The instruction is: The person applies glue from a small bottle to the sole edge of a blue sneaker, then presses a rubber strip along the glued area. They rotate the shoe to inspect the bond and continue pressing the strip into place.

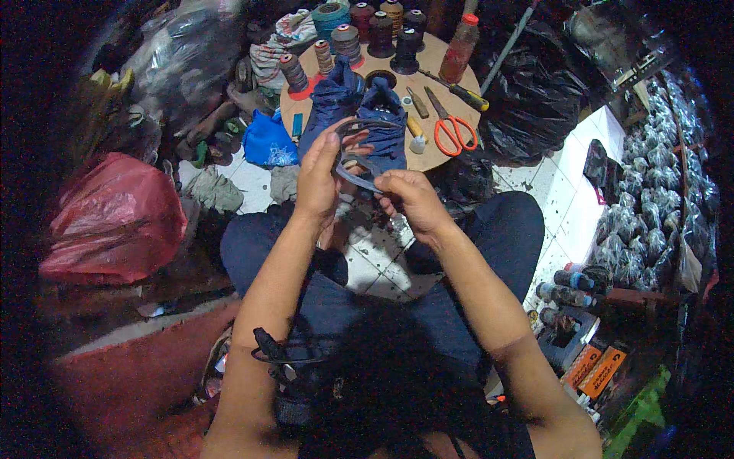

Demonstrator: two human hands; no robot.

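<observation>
Just above the centre of the frame, the left hand (pixel 319 177) has its grip clamped on one side of a thin grey strap (pixel 359 177), thumb over the top and fingers curled behind it, while the right hand (pixel 413 200) pinches the strap's lower end between thumb and fingertips, its grip closed on it too. The strap curves in a loop between the two hands, rising to a dark arc just above the left thumb. Directly behind it, touching the loop's far side, a pair of dark blue shoes (pixel 359 115) stands on the near edge of a round wooden worktop (pixel 447 73) in the upper middle of the frame. To the right of the shoes on that worktop lie orange-handled scissors (pixel 453 128), a yellow-and-black-handled screwdriver (pixel 462 92) and a small wooden-handled tool (pixel 417 102); along its far rim stand several thread spools (pixel 348 38) and a brownish bottle with a red cap (pixel 461 47). A blue bag (pixel 267 141) sits on the tiled floor (pixel 581 183) at the left of the worktop, a red plastic bag (pixel 115 218) at the left of the frame, and black plastic bags (pixel 535 99) at the upper right.
</observation>
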